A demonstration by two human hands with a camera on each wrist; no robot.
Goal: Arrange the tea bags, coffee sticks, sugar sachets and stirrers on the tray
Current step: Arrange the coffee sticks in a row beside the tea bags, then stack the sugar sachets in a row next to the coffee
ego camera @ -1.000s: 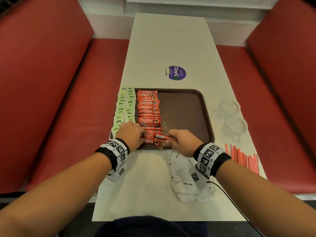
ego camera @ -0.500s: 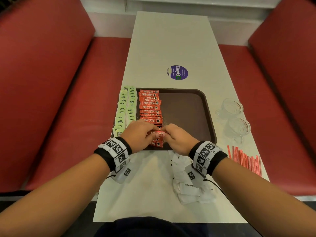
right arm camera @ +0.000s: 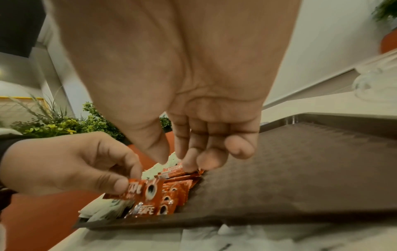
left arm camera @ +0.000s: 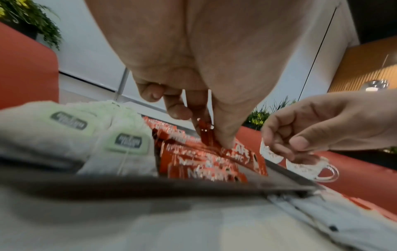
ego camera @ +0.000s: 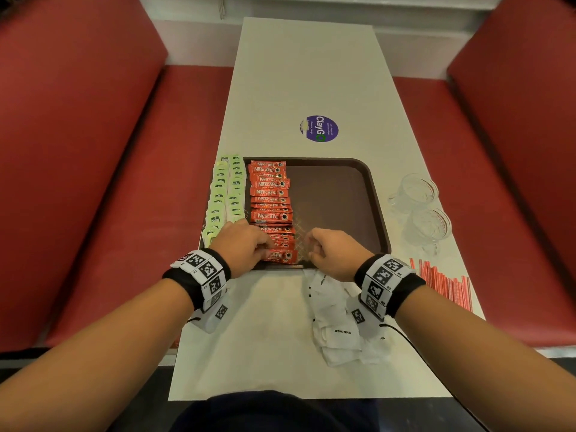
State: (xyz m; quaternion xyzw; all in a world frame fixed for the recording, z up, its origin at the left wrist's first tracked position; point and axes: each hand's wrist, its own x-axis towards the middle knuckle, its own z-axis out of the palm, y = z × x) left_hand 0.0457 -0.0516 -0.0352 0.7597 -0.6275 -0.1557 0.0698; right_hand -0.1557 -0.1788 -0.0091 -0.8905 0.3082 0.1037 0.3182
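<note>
A brown tray (ego camera: 343, 194) holds a column of green tea bags (ego camera: 223, 194) along its left edge and a column of red coffee sticks (ego camera: 269, 191) beside them. My left hand (ego camera: 243, 244) is over the near end of that column and pinches one coffee stick (right arm camera: 148, 188) between thumb and forefinger. My right hand (ego camera: 330, 247) hovers just right of the sticks, fingers loosely curled around nothing. White sugar sachets (ego camera: 333, 313) lie heaped on the table under my right wrist. Red stirrers (ego camera: 442, 282) lie at the table's right edge.
Two glass cups (ego camera: 417, 191) stand right of the tray, close to the table edge. A purple round sticker (ego camera: 319, 128) marks the white table beyond the tray. Red bench seats flank the table. The tray's right half is bare.
My right hand has let go of the coffee stick and drawn back to the right. My left hand stays at the near end of the column, still pinching a stick.
</note>
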